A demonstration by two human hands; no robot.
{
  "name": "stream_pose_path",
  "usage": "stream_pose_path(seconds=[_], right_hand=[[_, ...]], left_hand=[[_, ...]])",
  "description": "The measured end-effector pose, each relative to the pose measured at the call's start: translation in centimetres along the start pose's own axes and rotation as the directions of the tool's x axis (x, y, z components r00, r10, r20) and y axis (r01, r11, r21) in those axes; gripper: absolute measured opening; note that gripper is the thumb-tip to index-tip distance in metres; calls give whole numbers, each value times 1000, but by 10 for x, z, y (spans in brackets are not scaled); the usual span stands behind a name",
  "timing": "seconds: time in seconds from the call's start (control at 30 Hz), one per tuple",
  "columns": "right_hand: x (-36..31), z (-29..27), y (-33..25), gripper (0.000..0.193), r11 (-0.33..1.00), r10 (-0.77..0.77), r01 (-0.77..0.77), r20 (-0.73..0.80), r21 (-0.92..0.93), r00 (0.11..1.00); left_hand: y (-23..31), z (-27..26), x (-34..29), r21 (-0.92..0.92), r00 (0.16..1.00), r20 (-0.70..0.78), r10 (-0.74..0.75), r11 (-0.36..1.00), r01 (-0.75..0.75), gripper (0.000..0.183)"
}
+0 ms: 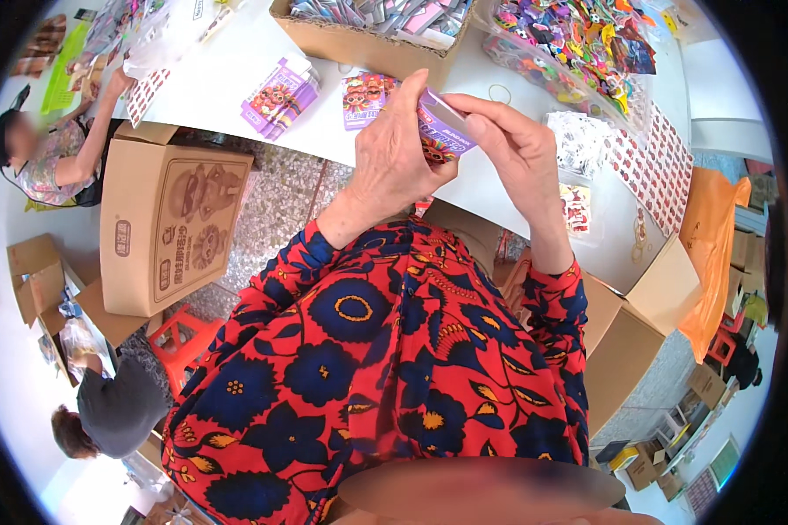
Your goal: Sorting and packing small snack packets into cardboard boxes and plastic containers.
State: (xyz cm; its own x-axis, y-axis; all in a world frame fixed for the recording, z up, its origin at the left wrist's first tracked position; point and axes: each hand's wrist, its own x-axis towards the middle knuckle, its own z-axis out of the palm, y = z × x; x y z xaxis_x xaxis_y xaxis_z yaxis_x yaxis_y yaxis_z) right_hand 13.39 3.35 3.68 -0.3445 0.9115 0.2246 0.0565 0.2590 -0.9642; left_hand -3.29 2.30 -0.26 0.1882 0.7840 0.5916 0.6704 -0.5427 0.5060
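Small purple box (440, 127) sat between both hands, tilted, over the near side of the white table (481, 179). Left hand (390, 144) grasped its left side, thumb uppermost, fingers underneath. Right hand (521, 144) had thumb and fingertips at the far right end; whether they pinched a flap or merely steadied the edge, could not tell.

Risks, my judgement: thin-looking card, so a hard squeeze from the left could have bowed the walls; a push off-line from the right could have creased that end. A loosened left grip might have let the box slip, perhaps over the near edge, with the floor (280, 188) showing beyond it at left.

Left of the hands, a stack of purple cartons (280, 98) leaned unevenly; a sleeve or elbow swung left might have spread it. A second purple carton (365, 98) lay just beside the left hand, easily nudged. Loose rubber band (499, 94) on the far side: possible snag.
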Motion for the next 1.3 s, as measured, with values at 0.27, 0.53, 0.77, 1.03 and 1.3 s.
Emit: stream_pose_path(seconds=[0.27, 0.53, 0.77, 1.03, 1.3], right_hand=[[1, 1, -5, 23, 991, 130, -129, -50, 19, 990], [1, 9, -7, 17, 965, 96, -127, -139, -230, 986], [-4, 16, 2, 32, 880, -131, 131, 30, -457, 991], [-16, 22, 23, 39, 937, -191, 157, -80, -311, 978], [-19, 22, 26, 26, 977, -102, 55, -230, -204, 968]], left_hand=[[2, 1, -3, 20, 1000, 21, 4, 1000, -5, 88], [9, -3, 0, 3, 995, 88, -55, 998, 55, 88], [0, 1, -1, 51, 998, 11, -63, 997, 63, 87], [-2, 0, -4, -31, 993, 42, -115, 993, 116, 74], [0, 1, -5, -44, 981, 50, -185, 981, 188, 69]])
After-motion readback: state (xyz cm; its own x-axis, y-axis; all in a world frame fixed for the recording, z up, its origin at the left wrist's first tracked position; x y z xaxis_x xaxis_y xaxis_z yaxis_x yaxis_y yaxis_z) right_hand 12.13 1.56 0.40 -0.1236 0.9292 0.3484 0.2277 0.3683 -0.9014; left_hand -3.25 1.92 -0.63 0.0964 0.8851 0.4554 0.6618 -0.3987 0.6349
